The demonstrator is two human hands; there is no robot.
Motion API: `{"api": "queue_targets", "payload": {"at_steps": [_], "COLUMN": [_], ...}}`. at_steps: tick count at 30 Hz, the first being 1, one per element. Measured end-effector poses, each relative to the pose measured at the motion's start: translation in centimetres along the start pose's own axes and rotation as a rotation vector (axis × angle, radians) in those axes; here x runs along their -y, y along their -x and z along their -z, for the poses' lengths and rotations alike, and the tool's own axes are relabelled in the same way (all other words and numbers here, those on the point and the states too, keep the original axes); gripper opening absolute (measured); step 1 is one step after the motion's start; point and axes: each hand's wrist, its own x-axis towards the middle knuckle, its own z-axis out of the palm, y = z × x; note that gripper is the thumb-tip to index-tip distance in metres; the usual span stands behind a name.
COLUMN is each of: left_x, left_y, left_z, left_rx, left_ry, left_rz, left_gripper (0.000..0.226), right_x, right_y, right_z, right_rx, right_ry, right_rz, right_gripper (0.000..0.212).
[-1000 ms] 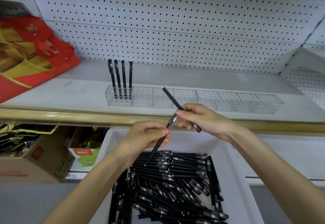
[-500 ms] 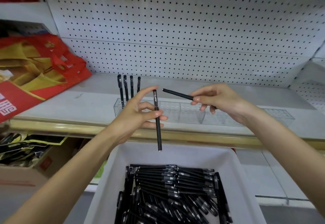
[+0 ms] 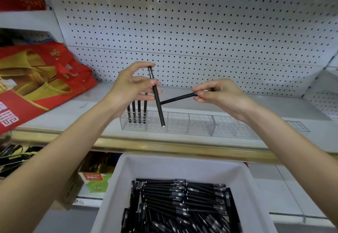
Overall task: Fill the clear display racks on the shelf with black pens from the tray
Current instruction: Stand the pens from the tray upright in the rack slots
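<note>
Pinched in left hand (image 3: 131, 90): pen (image 3: 158, 103), near-upright, tip down over left part of rack (image 3: 192, 125), right of four standing pens (image 3: 137, 113). Pinched in right hand (image 3: 219, 95): second pen (image 3: 178, 98), near-level, free end pointing left. Tray (image 3: 182, 161) near, below shelf (image 3: 274, 112).

The white shelf (image 3: 292, 112), trimmed with a gold front edge, carries a row of clear display racks (image 3: 199, 125) set end to end near that edge. Left of the racks, well apart, a red and gold bag (image 3: 45, 79) lies slumped, reaching the front edge.
</note>
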Motion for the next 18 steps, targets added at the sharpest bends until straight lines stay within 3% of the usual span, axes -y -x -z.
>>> {"api": "queue_targets", "payload": {"at_steps": [8,13,18], "left_x": [-0.5,1.5,2.9], "left_y": [-5.2,-6.8,-7.3], "left_z": [0.5,1.2,1.7], "left_rx": [-0.17,-0.185,-0.166], "left_ry": [-0.096,-0.256,-0.313], "left_rz": [-0.098,-0.089,-0.041], "left_gripper": [0.031,0.038,0.021], "right_x": [0.1,-0.4,-0.6], "right_y": [-3.7,-5.3,-6.1], "right_z": [-0.8,-1.3,-2.2], "right_rx": [-0.268,-0.265,-0.172], "right_ry": [-0.043,0.008,-0.051], "right_rz": [-0.004,0.019,0.013], "right_gripper": [0.022,0.015,0.018]}}
